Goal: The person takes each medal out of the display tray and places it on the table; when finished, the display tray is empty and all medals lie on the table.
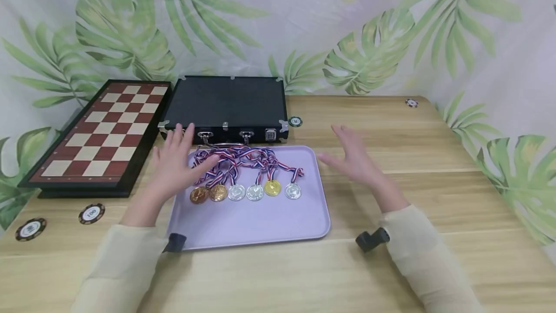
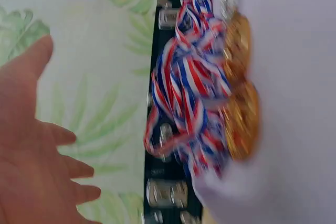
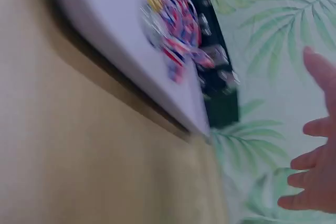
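Observation:
Several medals lie in a row on a pale lilac tray (image 1: pixel 252 223), their red, white and blue ribbons (image 1: pixel 243 158) bunched toward its back edge. From left to right come two bronze-coloured medals (image 1: pixel 218 192), several silver ones such as the far-right silver medal (image 1: pixel 293 191), and a gold medal (image 1: pixel 272 187) among them. My left hand (image 1: pixel 173 165) hovers over the tray's left side, fingers spread, holding nothing. To the right of the tray my right hand (image 1: pixel 354 161) is raised above the table, also with spread fingers and nothing held. Both wrist views show extended fingers.
Behind the tray stands a black case (image 1: pixel 228 103) with metal latches and a handle. A chessboard box (image 1: pixel 104 132) is at the left. Poker chips lie about: a black chip (image 1: pixel 91 213), another black chip (image 1: pixel 31 229), a green chip (image 1: pixel 295 121) and a far-right chip (image 1: pixel 411 103).

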A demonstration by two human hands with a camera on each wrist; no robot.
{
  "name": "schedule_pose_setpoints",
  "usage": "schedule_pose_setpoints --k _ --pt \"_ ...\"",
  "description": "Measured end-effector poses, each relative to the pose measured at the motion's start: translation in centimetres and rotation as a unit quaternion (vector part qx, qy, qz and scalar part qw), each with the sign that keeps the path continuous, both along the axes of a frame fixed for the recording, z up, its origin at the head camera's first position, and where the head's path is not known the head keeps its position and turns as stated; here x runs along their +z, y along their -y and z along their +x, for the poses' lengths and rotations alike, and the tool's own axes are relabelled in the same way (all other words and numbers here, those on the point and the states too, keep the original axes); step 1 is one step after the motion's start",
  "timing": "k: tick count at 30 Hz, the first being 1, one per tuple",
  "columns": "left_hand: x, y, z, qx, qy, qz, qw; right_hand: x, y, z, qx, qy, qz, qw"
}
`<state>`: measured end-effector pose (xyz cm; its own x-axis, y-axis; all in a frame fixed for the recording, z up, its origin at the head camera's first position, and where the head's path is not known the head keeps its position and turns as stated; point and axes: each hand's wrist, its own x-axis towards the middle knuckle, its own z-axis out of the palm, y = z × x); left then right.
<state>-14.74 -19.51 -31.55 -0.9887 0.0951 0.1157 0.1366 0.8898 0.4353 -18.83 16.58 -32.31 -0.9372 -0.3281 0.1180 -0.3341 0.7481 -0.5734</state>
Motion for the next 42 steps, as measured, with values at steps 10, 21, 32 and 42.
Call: schedule_pose_setpoints --k 10,21,32,42 --pt "-2.2 4.4 1.5 0.009 0.062 0.154 0.986 -3.7 2.1 2.0 -0.011 0.07 -0.095 0.993" --pt "-7.2 5.5 1.1 0.0 0.011 0.139 0.9903 -7.7 3.4 3.1 -0.011 0.016 -0.079 0.997" --pt "-8.0 6.1 1.2 -0.002 0.007 0.047 0.9989 -8.6 4.3 3.5 -0.022 -0.035 -0.067 0.997" --pt "-7.9 6.4 1.3 -0.009 0.013 0.049 0.9987 -8.7 4.3 3.1 0.041 -0.065 -0.043 0.996"
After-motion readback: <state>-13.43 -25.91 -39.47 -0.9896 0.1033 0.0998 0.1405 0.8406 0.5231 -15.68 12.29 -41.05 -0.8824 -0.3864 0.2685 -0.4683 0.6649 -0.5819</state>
